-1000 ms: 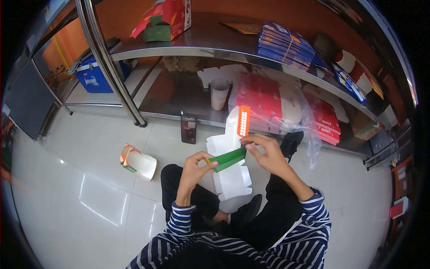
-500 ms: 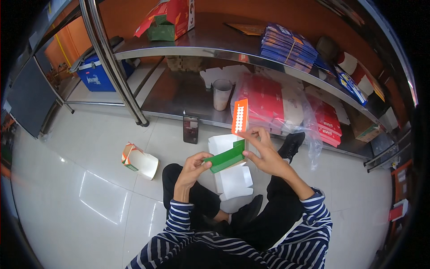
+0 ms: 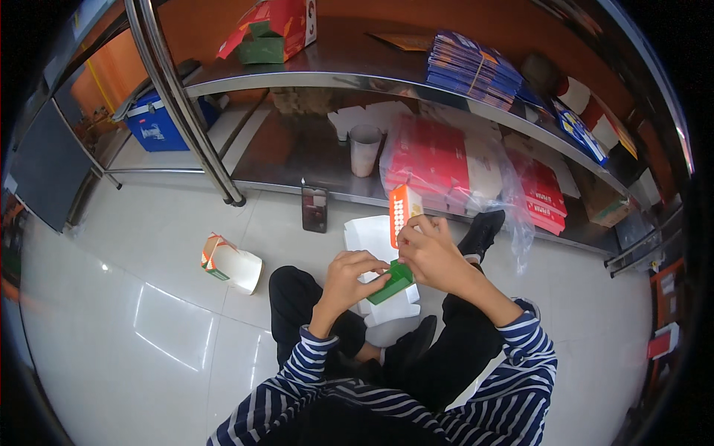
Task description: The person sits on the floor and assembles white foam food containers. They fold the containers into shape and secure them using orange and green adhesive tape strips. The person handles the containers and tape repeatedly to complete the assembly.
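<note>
I sit on a white tiled floor and hold a flat cardboard carton blank (image 3: pixel 399 223) in front of me. Its inside is white, one upright flap is orange with white dots and a lower panel is green. My left hand (image 3: pixel 351 276) grips the green panel from the left. My right hand (image 3: pixel 432 253) pinches the carton where the orange flap meets the green part. The white body of the carton shows behind and below both hands. My legs in black trousers lie under it.
A folded carton (image 3: pixel 230 262) lies open on the floor to my left. A dark phone (image 3: pixel 314 208) leans against the low steel shelf (image 3: pixel 297 160), which holds a paper cup (image 3: pixel 364 149) and bagged red cartons (image 3: pixel 435 156). A steel post (image 3: pixel 186 111) and a blue crate (image 3: pixel 158 125) stand at the left.
Both hands drew closer together on the carton. The green panel has been folded in and shows less, and the orange flap now stands upright above my right hand.
</note>
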`<state>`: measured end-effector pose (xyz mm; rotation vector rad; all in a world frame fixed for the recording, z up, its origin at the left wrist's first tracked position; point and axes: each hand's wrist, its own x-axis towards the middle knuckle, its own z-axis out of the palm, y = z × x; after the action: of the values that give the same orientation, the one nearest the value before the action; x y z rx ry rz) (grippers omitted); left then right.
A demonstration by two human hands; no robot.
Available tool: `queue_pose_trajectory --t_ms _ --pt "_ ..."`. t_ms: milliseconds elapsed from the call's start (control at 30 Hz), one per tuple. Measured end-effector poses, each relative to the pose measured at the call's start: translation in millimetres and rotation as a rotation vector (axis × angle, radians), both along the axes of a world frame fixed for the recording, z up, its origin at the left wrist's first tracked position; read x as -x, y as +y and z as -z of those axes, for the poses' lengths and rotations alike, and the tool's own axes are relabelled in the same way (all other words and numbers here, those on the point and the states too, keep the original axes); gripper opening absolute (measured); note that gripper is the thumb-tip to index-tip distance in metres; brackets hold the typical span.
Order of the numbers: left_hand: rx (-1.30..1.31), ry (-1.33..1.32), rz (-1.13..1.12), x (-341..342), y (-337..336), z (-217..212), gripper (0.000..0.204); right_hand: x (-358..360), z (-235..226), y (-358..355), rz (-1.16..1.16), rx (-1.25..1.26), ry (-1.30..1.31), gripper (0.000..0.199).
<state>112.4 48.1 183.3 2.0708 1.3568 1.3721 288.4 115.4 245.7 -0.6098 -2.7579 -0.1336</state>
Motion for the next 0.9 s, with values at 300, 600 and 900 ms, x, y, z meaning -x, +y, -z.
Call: queue_pose_trajectory --t_ms 300,600,900 --pt "-0.043 -0.021 -0.061 -23 -11 12 0.013 0 10 -1 -0.030 0.037 -0.086 0.010" --pt "-0.379 0.046 -0.075 -18 -11 18 0.017 -4 3 -2 -0.015 0.312 -0.067 0.012" --pt "-0.381 0.048 -0.021 -16 -11 19 0.017 -2 3 -6 -0.022 0.288 -0.103 0.011"
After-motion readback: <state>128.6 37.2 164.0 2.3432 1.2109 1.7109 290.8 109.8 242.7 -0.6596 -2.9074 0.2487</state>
